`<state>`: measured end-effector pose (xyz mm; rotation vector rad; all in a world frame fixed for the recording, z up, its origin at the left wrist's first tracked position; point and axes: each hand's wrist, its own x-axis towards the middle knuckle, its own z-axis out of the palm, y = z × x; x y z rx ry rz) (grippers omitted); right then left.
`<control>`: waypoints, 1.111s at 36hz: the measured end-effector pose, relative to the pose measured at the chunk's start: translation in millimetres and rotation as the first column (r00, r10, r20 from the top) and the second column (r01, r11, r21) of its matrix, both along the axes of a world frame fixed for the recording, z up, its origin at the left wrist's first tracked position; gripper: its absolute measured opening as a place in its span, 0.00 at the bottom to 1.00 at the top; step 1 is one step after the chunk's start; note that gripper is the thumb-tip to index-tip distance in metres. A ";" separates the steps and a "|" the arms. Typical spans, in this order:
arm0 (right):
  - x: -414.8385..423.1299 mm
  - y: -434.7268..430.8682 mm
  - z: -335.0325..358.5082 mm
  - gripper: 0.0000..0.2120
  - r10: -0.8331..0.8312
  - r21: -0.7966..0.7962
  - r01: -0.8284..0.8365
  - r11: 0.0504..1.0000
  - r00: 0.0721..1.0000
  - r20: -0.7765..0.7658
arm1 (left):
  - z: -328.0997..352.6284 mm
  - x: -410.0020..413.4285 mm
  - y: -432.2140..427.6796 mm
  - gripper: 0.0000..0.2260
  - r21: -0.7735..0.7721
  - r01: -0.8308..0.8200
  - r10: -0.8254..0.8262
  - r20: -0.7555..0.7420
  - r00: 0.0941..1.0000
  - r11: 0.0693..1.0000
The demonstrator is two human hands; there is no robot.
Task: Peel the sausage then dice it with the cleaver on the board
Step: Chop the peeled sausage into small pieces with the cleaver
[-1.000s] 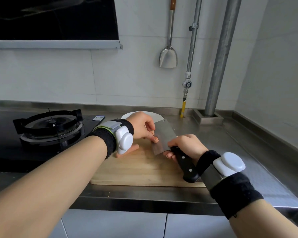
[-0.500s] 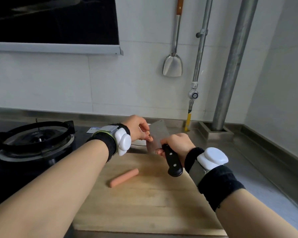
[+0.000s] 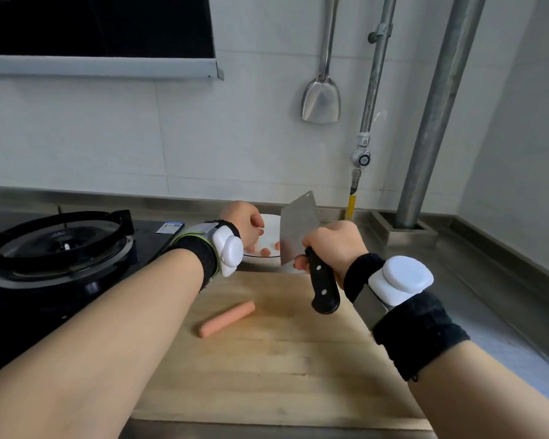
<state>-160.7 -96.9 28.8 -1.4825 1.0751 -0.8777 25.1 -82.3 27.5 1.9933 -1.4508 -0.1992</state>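
A peeled pink sausage (image 3: 227,319) lies slanted on the wooden board (image 3: 286,369), left of centre, with nothing touching it. My right hand (image 3: 333,245) grips the black handle of the cleaver (image 3: 297,231), whose blade stands raised and tilted over a white plate (image 3: 268,224) behind the board. Several small pink sausage pieces (image 3: 266,251) lie on that plate. My left hand (image 3: 243,224) hovers over the plate beside the blade, fingers loosely curled, and nothing shows in it.
A black gas stove (image 3: 54,248) with its burner sits to the left of the board. A metal spatula (image 3: 321,99) hangs on the tiled wall, beside a thin pipe and a thick pipe (image 3: 425,122). Steel counter (image 3: 476,305) runs along the right.
The view has dropped and closed in on the board. The cleaver has risen higher over the plate, and sausage pieces now show on the plate. The sausage has stayed put.
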 end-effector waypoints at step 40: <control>-40.6 107.4 36.4 0.11 -0.078 -0.354 -0.390 0.850 0.572 -0.816 | -55.1 -55.6 132.0 0.13 -0.106 -0.051 0.045 -0.061 0.997 0.993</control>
